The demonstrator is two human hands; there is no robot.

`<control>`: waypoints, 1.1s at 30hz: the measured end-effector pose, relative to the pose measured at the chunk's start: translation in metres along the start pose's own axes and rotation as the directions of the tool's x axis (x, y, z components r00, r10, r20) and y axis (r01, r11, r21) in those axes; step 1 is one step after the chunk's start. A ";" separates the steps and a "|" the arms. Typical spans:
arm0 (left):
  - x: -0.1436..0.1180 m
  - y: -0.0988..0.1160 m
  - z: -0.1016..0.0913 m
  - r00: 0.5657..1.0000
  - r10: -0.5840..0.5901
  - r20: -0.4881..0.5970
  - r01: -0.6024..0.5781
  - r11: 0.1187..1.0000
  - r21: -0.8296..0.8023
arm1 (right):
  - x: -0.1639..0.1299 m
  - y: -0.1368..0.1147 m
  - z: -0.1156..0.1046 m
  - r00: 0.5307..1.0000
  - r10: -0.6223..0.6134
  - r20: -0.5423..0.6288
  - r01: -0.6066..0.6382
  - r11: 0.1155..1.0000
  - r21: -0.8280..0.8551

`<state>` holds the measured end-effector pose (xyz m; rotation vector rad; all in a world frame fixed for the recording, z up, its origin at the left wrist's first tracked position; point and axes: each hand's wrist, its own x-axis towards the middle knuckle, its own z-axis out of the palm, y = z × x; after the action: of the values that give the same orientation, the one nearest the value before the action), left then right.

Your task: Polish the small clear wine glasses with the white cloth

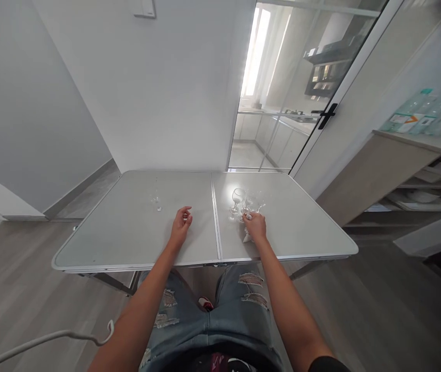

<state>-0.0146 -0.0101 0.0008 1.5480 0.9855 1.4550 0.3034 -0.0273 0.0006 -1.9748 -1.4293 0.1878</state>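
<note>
My right hand [255,226] is closed at the near edge of a group of clear glasses on the table's right half. Something clear shows at its fingertips, too small to make out. Just below that hand, a small whitish piece [247,236] shows, its kind unclear. In the group, a stemmed wine glass [238,196] stands upright; the fainter clear glasses [256,198] beside it blend together. My left hand [182,226] hovers over the left half with loosely curled fingers apart, holding nothing. Farther left stands a small clear glass [158,203], hard to see against the tabletop.
The pale folding table [127,232] has a metal seam down its middle and stands against a white wall. A glazed door [278,88] is behind its right side. To the right, a shelf unit [391,170] bears plastic bottles [425,116]. A white cable [50,337] hangs at lower left.
</note>
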 end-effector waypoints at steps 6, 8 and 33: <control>0.000 0.001 0.001 1.000 0.002 0.012 -0.002 1.000 0.017 | 0.002 -0.001 0.001 0.999 0.024 0.031 -0.023 0.999 -0.036; 0.000 0.000 0.000 1.000 0.002 0.018 -0.003 0.999 0.035 | 0.002 -0.002 0.001 0.999 0.024 0.041 -0.023 0.999 -0.037; -0.003 0.004 -0.001 0.999 -0.013 0.047 0.008 0.994 0.107 | -0.020 -0.005 -0.015 0.998 0.052 -0.045 -0.051 0.998 0.027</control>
<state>-0.0157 -0.0146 0.0038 1.6435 1.0565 1.3716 0.2986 -0.0504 0.0098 -1.9839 -1.3417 0.1824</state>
